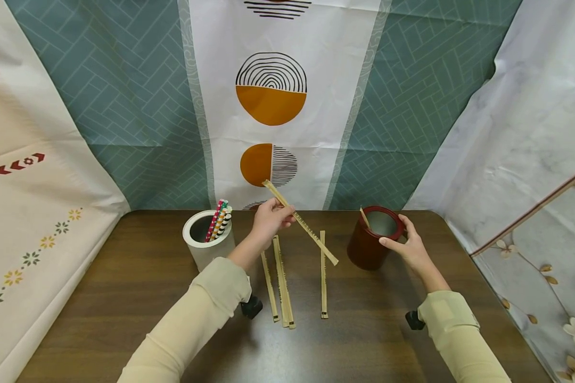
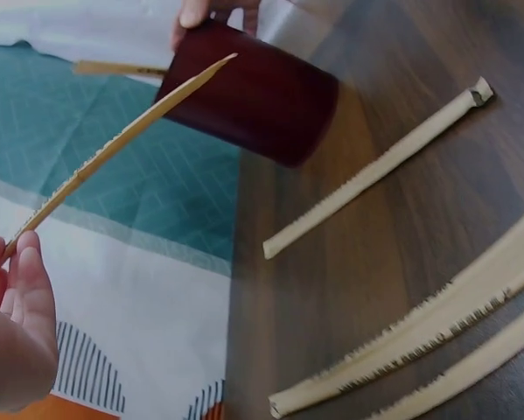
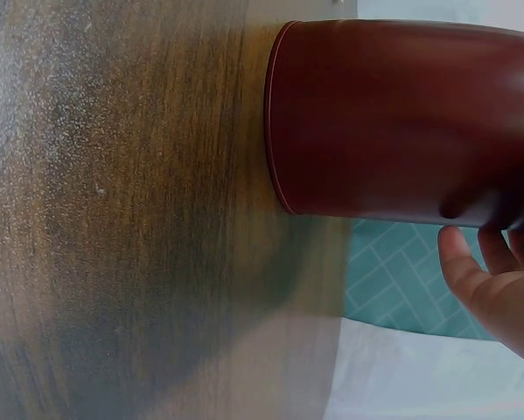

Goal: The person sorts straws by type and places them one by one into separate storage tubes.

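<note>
My left hand [image 1: 270,222] pinches a tan paper-wrapped straw [image 1: 316,242] near its middle, raised over the table and slanting down to the right. In the left wrist view the straw's far end overlaps a dark red canister [image 2: 244,96]. My right hand [image 1: 410,247] grips this canister at its rim, thumb on the near side and fingers round the right. One wrapped straw [image 1: 363,217] stands inside, its end poking above the rim. Between the hands, a single wrapped straw [image 1: 323,282] lies on the table, with several more [image 1: 284,290] to its left.
A white canister [image 1: 215,254] on the left holds several patterned straws [image 1: 216,223] in pink, green, orange and black. The dark wooden table [image 1: 354,340] ends at a back wall of hanging cloth [image 1: 139,106]. Light cloths hang along both sides.
</note>
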A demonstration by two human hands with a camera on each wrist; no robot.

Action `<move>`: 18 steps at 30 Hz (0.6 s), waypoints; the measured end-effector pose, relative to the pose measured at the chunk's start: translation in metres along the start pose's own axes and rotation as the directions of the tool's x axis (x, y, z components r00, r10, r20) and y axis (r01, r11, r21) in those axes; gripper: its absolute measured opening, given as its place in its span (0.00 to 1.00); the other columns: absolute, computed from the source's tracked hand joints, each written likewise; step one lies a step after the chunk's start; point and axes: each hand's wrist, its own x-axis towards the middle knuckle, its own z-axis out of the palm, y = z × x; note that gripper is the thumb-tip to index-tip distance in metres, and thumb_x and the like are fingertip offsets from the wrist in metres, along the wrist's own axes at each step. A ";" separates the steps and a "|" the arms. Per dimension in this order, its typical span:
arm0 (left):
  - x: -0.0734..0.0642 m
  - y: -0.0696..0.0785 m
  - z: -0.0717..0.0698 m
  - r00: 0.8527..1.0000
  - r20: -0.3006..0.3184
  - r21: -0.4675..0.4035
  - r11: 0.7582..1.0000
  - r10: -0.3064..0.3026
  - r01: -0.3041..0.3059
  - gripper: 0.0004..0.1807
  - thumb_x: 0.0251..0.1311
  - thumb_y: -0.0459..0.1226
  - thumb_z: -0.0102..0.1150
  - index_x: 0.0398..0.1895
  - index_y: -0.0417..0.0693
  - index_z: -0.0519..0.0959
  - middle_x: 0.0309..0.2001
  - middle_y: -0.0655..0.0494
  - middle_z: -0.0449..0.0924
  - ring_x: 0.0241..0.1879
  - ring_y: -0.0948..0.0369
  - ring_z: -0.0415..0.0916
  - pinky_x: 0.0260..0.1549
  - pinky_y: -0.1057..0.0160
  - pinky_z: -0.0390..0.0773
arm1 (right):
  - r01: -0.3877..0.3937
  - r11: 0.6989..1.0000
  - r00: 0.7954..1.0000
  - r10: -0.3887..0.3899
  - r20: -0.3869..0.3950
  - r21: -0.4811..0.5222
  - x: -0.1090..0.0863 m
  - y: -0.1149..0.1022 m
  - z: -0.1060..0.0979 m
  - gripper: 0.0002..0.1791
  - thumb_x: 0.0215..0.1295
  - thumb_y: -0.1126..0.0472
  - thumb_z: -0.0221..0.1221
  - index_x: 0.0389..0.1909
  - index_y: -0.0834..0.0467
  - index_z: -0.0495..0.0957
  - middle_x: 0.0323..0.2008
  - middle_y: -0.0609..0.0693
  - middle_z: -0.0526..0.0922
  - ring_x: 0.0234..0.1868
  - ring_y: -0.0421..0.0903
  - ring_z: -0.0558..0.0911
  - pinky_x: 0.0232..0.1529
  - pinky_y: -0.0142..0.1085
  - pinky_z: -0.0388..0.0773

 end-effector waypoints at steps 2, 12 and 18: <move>0.000 0.004 0.003 1.000 -0.006 -0.023 1.000 0.006 -0.006 0.07 0.54 0.34 0.56 0.34 0.41 0.72 0.24 0.56 0.77 0.23 0.64 0.76 0.23 0.72 0.74 | 0.001 1.000 1.000 -0.001 0.000 0.004 0.000 0.000 0.000 0.45 0.56 0.60 0.58 0.67 0.58 0.39 0.64 0.62 0.53 0.63 0.58 0.56 0.50 0.41 0.65; -0.001 0.027 0.028 0.999 -0.023 -0.066 0.997 0.029 -0.031 0.10 0.59 0.36 0.52 0.41 0.40 0.71 0.28 0.53 0.77 0.23 0.68 0.76 0.27 0.71 0.77 | -0.006 1.000 1.000 0.006 -0.005 0.015 -0.002 -0.001 0.001 0.46 0.56 0.59 0.58 0.68 0.57 0.39 0.64 0.61 0.53 0.63 0.57 0.56 0.51 0.43 0.64; -0.002 0.032 0.045 0.998 -0.040 -0.054 0.998 0.044 -0.046 0.09 0.59 0.37 0.52 0.39 0.40 0.72 0.32 0.46 0.80 0.23 0.68 0.77 0.33 0.66 0.79 | -0.016 1.000 1.000 0.016 0.000 0.022 -0.004 -0.009 0.001 0.45 0.55 0.60 0.58 0.67 0.59 0.39 0.64 0.63 0.53 0.63 0.58 0.56 0.47 0.34 0.66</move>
